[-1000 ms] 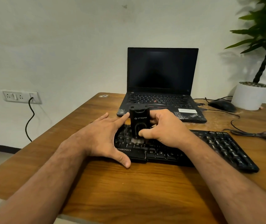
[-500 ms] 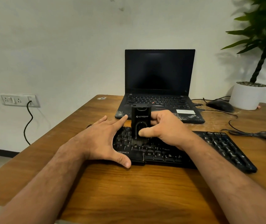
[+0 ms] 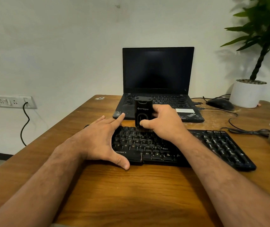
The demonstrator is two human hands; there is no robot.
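Gripping the black brush tool point(image 3: 143, 110) is the right hand point(image 3: 163, 122), thumb across its front face and fingers curled round the far side, so it's properly clamped. The tool stands upright with its bottom end on the top rows of the keyboard point(image 3: 213, 145).

Nearest the camera, both forearms run out over the wooden table point(image 3: 131, 194). The left hand point(image 3: 99, 141) grasps nothing. It's splayed flat over the keyboard's left end, thumb at the near edge and index finger pointing toward the tool, pinning the board down.

Looks to me like the key-scrubbing step. The next move probably wants short strokes along the row with the tool upright and the left hand pressing, otherwise the board slides.

Further back there's a laptop point(image 3: 158, 69) with a dark screen, then a mouse point(image 3: 219, 104) and a white plant pot point(image 3: 245, 94) off to the right.
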